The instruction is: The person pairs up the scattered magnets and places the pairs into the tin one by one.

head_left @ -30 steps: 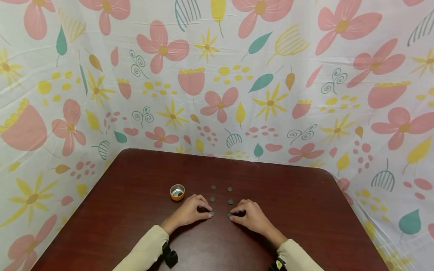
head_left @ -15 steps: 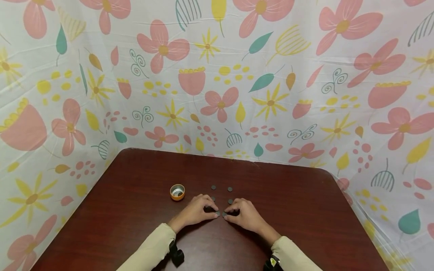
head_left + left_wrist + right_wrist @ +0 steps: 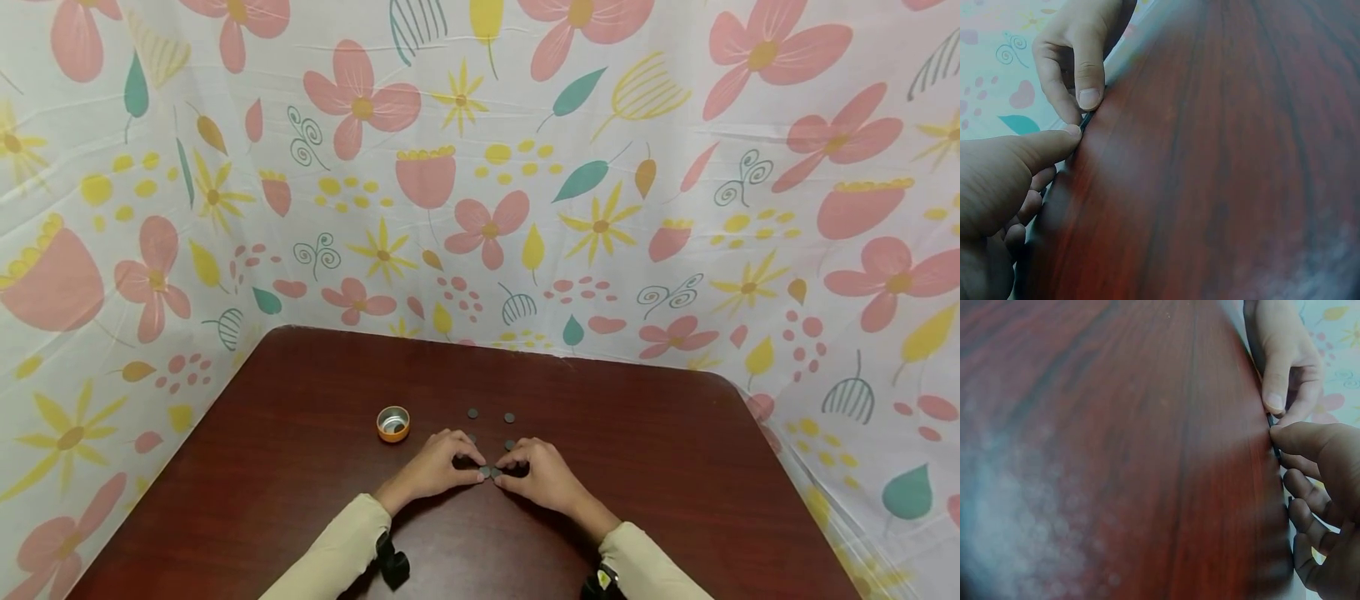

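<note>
Both hands meet at the near middle of the bench (image 3: 660, 467), each pinching a small dark disc. The left hand (image 3: 435, 468) has thumb and forefinger nipped on the left disc (image 3: 484, 472), and the right hand (image 3: 543, 477) is nipped the same way on the right disc (image 3: 496, 472), so the two discs sit edge to edge, touching or very nearly.

To do this bit well, I'd say keep both discs flat on the wood and slide them low, fingertips on the rims.

Count: two discs in the fingers, two clear ones at 12 o'clock from the hands (image 3: 472, 412) (image 3: 509, 417), and two more half hidden behind the knuckles, so six I think. One orange-rimmed cap (image 3: 393, 423) sits at 10 o'clock, well apart.
</note>
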The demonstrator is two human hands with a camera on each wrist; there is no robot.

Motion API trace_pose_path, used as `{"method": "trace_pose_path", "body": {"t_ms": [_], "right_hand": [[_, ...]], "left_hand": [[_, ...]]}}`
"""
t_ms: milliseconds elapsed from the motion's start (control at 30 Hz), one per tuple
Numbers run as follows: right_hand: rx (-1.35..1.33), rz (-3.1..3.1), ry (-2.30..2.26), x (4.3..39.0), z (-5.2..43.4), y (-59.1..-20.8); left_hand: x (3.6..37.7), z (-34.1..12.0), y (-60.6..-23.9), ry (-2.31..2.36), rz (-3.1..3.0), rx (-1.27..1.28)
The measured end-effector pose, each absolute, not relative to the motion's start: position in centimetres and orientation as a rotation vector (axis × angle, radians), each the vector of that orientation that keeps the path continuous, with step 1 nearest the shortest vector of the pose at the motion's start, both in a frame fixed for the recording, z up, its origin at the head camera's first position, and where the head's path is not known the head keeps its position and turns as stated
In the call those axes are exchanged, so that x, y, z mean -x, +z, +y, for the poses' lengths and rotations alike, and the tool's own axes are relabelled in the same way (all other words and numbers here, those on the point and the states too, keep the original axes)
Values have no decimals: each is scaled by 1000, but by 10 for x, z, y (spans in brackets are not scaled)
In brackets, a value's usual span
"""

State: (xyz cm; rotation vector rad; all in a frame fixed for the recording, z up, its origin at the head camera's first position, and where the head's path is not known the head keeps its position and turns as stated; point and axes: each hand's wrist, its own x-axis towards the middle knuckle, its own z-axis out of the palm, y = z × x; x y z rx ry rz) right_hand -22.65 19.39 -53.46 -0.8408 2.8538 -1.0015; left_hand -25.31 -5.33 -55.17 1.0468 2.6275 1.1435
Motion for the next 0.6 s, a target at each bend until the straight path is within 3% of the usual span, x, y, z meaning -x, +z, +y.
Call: {"method": "trace_pose_path", "body": {"t_ms": [367, 600], "right_hand": [[899, 2776, -1081, 230, 200, -533], [864, 2753, -1112, 233, 202, -527]], "left_hand": [[252, -65, -549, 1230, 2551, -1043], [247, -92, -526, 1412, 2484, -1038]]}}
